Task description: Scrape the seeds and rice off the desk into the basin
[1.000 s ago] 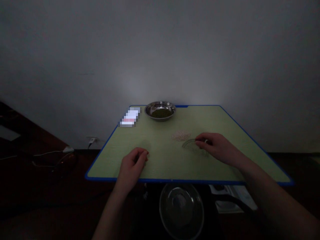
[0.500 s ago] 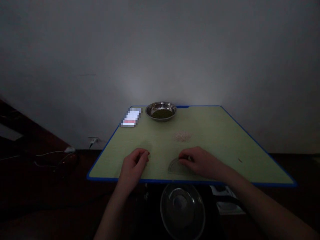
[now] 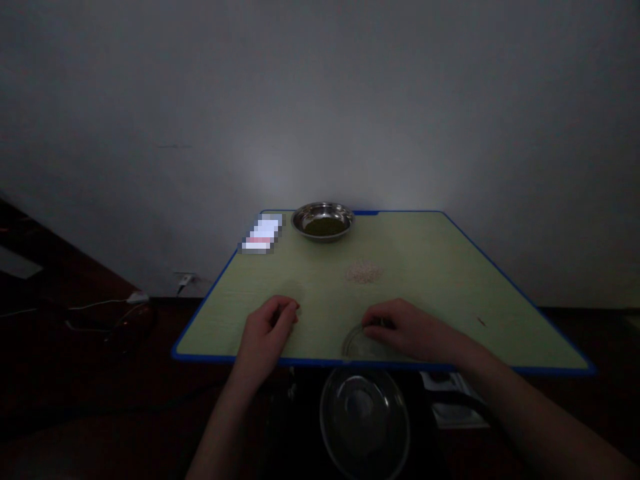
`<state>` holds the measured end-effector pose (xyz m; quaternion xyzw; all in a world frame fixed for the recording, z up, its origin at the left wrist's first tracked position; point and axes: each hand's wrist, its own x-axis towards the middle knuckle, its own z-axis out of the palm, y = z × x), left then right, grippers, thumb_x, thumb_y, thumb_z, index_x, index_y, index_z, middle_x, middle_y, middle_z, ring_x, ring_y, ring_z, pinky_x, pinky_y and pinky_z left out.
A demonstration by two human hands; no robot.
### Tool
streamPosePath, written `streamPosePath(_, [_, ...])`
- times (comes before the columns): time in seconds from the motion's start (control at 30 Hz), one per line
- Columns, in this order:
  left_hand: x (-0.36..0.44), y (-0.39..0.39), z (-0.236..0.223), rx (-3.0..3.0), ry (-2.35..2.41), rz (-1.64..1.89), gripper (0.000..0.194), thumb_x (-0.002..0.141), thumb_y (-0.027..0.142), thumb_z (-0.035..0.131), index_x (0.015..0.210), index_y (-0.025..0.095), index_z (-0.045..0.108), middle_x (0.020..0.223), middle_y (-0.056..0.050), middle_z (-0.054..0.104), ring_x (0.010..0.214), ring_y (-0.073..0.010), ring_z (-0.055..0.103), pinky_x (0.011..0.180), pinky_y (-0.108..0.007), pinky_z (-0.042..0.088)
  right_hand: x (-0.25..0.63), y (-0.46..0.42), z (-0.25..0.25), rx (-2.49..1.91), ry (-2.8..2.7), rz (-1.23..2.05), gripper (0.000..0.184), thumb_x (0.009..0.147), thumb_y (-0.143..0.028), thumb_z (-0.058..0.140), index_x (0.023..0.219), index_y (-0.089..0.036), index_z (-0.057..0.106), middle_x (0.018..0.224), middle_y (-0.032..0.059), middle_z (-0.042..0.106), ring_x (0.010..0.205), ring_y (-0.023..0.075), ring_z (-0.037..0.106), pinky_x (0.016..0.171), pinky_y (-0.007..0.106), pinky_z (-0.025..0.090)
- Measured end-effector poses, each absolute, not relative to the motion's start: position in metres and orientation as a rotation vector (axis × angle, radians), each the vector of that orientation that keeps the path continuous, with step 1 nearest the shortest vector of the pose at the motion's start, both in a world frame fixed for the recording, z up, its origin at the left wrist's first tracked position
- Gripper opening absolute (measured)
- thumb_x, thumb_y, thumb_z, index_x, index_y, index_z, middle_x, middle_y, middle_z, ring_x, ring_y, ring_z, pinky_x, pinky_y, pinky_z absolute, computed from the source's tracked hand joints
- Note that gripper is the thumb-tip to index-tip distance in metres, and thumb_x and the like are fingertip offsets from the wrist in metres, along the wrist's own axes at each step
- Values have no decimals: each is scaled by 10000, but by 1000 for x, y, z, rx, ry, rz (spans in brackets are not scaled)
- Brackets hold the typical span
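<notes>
My right hand [image 3: 400,327] is closed in a pinch on a clear plastic protractor [image 3: 354,345], near the table's front edge. The protractor's curved rim shows to the left of the fingers; its right part is hidden under the hand. To the left, my left hand [image 3: 269,328] rests on the table with fingers curled and thumb against the index finger; nothing shows in it. A thin heap of small pale grains [image 3: 363,272] lies beyond my right hand. Farther back, a steel bowl [image 3: 324,238] contains dark green small stuff, too dim to name.
The light green table [image 3: 425,260] has a blue edge and stands against a wall. A blurred bright phone-like screen [image 3: 263,233] lies at its back left. Below the front edge sits another steel bowl [image 3: 365,427]. A small reddish scrap [image 3: 481,321] lies at right.
My right hand has moved slightly right and towards me, and the protractor has shifted with it. My left hand has stayed in place.
</notes>
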<state>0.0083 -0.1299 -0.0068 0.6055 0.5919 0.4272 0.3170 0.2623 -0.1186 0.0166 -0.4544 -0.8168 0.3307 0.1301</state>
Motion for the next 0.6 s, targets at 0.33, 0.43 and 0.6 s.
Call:
streamPosePath(0.33, [7, -129, -10, 1584, 1570, 1128, 235, 830, 398, 533, 762, 187, 610, 625, 21, 575, 562, -125, 507, 521, -240, 379, 266, -126, 21, -1319, -2387, 942, 179, 863, -246, 544, 853, -179, 710, 774, 26, 699, 671, 134, 582, 617, 249, 400])
streamPosePath(0.43, [7, -129, -10, 1589, 1555, 1128, 236, 828, 397, 532, 752, 186, 606, 619, 21, 572, 553, -124, 505, 522, -241, 384, 264, -128, 23, -1327, -2376, 912, 181, 864, -250, 543, 865, -183, 711, 786, 29, 704, 671, 135, 580, 621, 251, 402])
streamPosePath(0.6, [9, -129, -7, 1571, 1575, 1130, 251, 814, 418, 535, 746, 187, 609, 600, 21, 571, 530, -125, 495, 498, -241, 371, 274, -107, 32, -1340, -2320, 689, 193, 864, -257, 522, 869, -188, 703, 781, 27, 702, 640, 140, 566, 619, 262, 398])
